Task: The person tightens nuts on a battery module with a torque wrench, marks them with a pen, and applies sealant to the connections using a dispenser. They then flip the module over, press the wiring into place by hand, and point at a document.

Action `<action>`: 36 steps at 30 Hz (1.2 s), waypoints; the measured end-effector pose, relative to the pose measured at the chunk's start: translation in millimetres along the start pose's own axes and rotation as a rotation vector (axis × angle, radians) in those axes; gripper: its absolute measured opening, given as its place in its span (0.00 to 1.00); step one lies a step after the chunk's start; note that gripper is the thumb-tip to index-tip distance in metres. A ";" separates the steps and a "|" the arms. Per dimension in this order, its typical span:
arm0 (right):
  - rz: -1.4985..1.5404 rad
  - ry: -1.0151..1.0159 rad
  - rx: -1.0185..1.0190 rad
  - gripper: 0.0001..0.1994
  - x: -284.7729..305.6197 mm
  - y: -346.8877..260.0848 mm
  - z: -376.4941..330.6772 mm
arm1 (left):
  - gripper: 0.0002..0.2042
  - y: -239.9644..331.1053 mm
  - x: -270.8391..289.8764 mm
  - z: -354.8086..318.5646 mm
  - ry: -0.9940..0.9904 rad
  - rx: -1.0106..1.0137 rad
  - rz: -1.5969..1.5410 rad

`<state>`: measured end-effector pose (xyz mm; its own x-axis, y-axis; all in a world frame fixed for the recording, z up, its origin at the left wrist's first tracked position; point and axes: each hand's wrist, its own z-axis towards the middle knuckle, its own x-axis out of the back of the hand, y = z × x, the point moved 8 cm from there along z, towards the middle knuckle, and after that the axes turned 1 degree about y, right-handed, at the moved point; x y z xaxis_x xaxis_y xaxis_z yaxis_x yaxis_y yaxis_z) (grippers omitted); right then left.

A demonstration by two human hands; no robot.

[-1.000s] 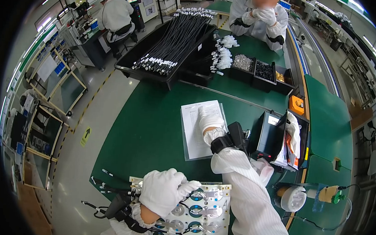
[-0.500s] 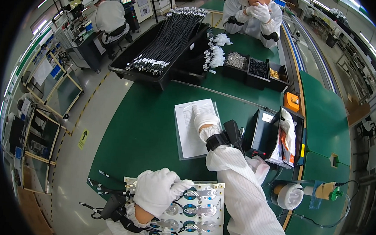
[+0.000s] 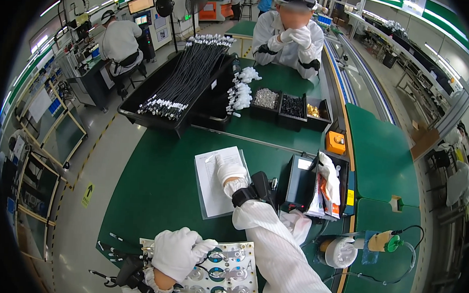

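My left hand [image 3: 178,254], in a white glove, is curled over the upper left of a white fixture board [image 3: 248,258]. Its fingers are bent together; what they hold, if anything, is hidden. Rows of metal clamps over round blue-and-clear discs cover the board, with thin black cables [image 3: 203,260] running among them. Beyond the board, my gloved right hand [image 3: 229,173] rests on a printed paper sheet [image 3: 213,196] in a clear sleeve, index finger stretched out on it. Nothing shows in that hand. Black cable ends [image 3: 109,252] lie left of the board.
A black tray [image 3: 156,120] of white-tipped cables stands far left, with white connectors [image 3: 241,91] beside it. Small parts bins [image 3: 292,115] sit in front of a seated co-worker [image 3: 288,40]. On the right are a black box [image 3: 299,184], an orange button box [image 3: 335,143] and a white-lidded jar [image 3: 340,253].
The whole view has shifted, so the table and both hands appear lower and further left. My left hand stays over the board and my right hand on the sheet.
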<state>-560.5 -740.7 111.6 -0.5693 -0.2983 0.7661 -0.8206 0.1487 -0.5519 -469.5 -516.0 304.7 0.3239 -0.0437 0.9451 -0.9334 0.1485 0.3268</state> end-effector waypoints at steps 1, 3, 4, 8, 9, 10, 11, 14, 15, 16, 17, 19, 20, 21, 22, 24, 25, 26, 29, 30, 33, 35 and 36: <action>0.012 0.019 -0.037 0.34 -0.6 2.7 1.2 | 0.20 -0.3 0.3 -0.2 0.009 -0.003 0.002; 0.010 -0.011 -0.054 0.33 0.5 3.1 0.7 | 0.20 -0.6 -2.5 -0.3 0.010 -0.017 -0.019; 0.008 -0.049 -0.077 0.31 1.0 3.8 -2.6 | 0.20 -0.7 -1.7 -0.4 0.013 -0.016 -0.021; -0.124 0.024 0.101 0.30 6.9 -3.3 -6.1 | 0.22 -0.7 -0.3 0.7 0.016 -0.019 -0.007; -0.126 0.022 0.108 0.30 8.5 -4.4 -8.3 | 0.24 -2.2 -1.3 1.0 0.006 -0.011 -0.006; -0.156 0.016 0.128 0.27 9.4 -6.2 -11.3 | 0.24 -3.7 -0.8 0.4 0.012 -0.004 -0.005; -0.187 0.009 0.149 0.24 9.5 -9.0 -15.0 | 0.24 -5.0 -0.1 -0.7 0.016 0.001 -0.016; -0.232 0.118 0.244 0.20 4.8 -3.7 -12.4 | 0.24 -4.6 1.3 -1.9 0.017 -0.003 -0.037; -0.208 0.129 0.235 0.21 3.6 2.3 -9.6 | 0.24 -3.4 -1.1 0.1 0.001 -0.002 -0.034; -0.184 0.142 0.226 0.22 2.8 8.3 -6.7 | 0.24 -2.1 -2.8 2.0 0.000 -0.007 -0.033; -0.182 0.146 0.221 0.22 0.1 12.7 -3.8 | 0.24 -0.5 -4.0 3.9 0.008 -0.016 -0.015; -0.151 0.158 0.176 0.20 2.1 10.4 -8.4 | 0.24 -0.3 -2.4 0.8 0.027 -0.028 -0.010; -0.193 0.136 0.242 0.21 -0.5 3.9 -13.0 | 0.24 -3.6 -2.5 -0.7 0.011 -0.005 -0.008; -0.163 0.101 0.217 0.21 3.6 -0.8 -22.0 | 0.24 -6.0 -2.7 -2.0 -0.004 0.017 -0.005; -0.131 0.068 0.191 0.21 5.4 -3.2 -27.5 | 0.24 -5.1 -2.2 -2.7 -0.001 0.009 -0.011; -0.084 0.103 0.233 0.22 -3.8 8.2 -16.8 | 0.24 -4.3 -1.0 -3.6 0.002 0.004 0.003; -0.089 0.109 0.264 0.22 -3.8 9.4 -16.7 | 0.25 -3.7 -1.0 -2.1 -0.007 0.007 -0.004; -0.094 0.115 0.295 0.23 -3.2 10.8 -16.6 | 0.25 -2.0 -1.2 -2.5 -0.004 -0.005 -0.004; 0.070 0.342 0.407 0.27 15.6 21.6 -12.9 | 0.23 6.2 1.1 -2.9 0.030 -0.035 0.001; 0.064 0.331 0.414 0.27 28.2 10.6 -22.9 | 0.24 1.5 -0.5 -2.4 0.007 -0.011 0.015; 0.142 0.217 0.162 0.35 83.1 -3.2 -44.5 | 0.24 -5.6 -4.0 -3.2 0.021 0.002 0.017; 0.085 0.372 0.196 0.30 106.8 -0.2 -50.5 | 0.24 -1.7 -0.1 0.2 0.052 -0.036 0.004; 0.056 0.436 0.212 0.28 113.7 -2.5 -58.6 | 0.25 -4.5 -1.0 0.7 0.019 0.001 0.009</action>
<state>-626.2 -719.7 219.4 -0.6180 0.1342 0.7746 -0.7852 -0.0560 -0.6167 -465.7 -517.3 302.3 0.3183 -0.0235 0.9477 -0.9364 0.1481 0.3182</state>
